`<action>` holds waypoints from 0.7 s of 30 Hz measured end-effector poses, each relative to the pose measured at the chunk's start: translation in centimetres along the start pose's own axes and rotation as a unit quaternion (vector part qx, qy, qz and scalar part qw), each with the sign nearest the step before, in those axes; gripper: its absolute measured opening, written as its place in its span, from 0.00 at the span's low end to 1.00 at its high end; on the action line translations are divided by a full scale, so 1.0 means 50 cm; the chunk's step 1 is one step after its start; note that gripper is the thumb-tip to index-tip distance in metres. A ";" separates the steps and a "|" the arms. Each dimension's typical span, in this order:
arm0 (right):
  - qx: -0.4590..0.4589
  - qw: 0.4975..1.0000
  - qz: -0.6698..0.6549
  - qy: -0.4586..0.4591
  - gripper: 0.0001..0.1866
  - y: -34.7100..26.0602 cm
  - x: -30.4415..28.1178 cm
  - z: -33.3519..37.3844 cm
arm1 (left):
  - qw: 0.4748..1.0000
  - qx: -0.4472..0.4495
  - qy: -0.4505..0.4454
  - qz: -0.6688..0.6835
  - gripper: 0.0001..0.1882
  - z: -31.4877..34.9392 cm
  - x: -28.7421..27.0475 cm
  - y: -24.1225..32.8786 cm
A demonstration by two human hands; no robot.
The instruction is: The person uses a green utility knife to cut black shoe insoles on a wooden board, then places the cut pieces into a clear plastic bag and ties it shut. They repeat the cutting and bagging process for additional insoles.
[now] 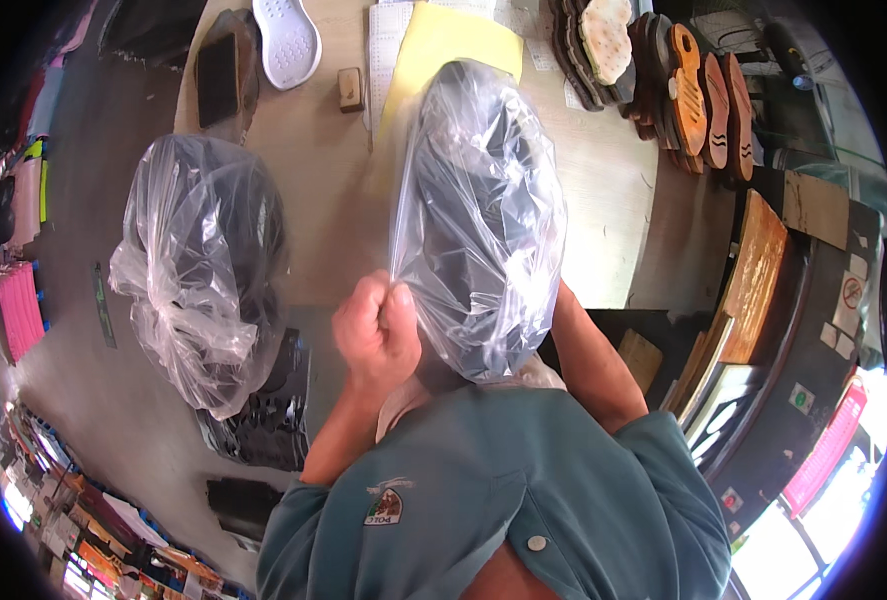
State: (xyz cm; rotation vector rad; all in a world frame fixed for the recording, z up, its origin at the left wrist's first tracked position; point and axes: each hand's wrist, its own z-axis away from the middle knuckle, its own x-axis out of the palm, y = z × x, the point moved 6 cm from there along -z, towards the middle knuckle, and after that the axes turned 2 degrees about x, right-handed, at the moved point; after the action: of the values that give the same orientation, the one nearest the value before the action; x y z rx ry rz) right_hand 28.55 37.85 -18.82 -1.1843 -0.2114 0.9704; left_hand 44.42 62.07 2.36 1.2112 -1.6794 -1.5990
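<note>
A clear plastic bag (pixel 488 215) with dark contents stands upright in front of my chest, at the near edge of the table. The film blurs what is inside, so I cannot make out its kind. My left hand (pixel 378 330) is closed in a pinch on the bag's left edge, pulling the film into a straight fold. My right forearm runs up to the bag's right side, where the bag hides the hand and its fingers. A second clear bag (pixel 203 260), gathered into a knot and also filled with dark things, sits to the left.
On the pale table (pixel 603 210) lie a yellow sheet (pixel 460 40), a white sole (pixel 288 42), a small wooden block (pixel 350 90) and a dark phone-like slab (pixel 217 82). Brown and orange soles (pixel 688 95) stand in a row at the far right. Boards (pixel 753 275) lean at the right.
</note>
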 end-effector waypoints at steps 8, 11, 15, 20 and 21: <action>0.016 0.996 0.078 0.046 0.19 0.056 -0.003 -0.001 | 0.991 -0.121 0.024 -0.048 0.14 0.000 0.008 -0.107; 0.021 0.994 0.092 0.054 0.18 0.072 0.002 -0.001 | 0.990 -0.118 0.068 -0.032 0.16 0.020 0.026 -0.136; 0.026 0.992 0.106 0.057 0.18 0.095 0.011 -0.001 | 0.975 -0.202 0.084 0.028 0.15 0.070 0.002 -0.165; 0.030 0.991 0.117 0.060 0.17 0.103 0.015 0.004 | 0.985 -0.165 -0.044 0.036 0.08 0.061 0.053 -0.197; 0.031 0.991 0.118 0.061 0.17 0.102 0.014 0.004 | 0.993 -0.102 -0.052 0.001 0.05 0.053 0.081 -0.192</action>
State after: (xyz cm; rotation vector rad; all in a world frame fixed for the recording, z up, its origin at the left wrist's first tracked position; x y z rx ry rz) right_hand 26.16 38.72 -23.31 -1.2257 0.0567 1.0973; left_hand 42.66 60.84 -8.16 1.0413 -1.5340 -1.8110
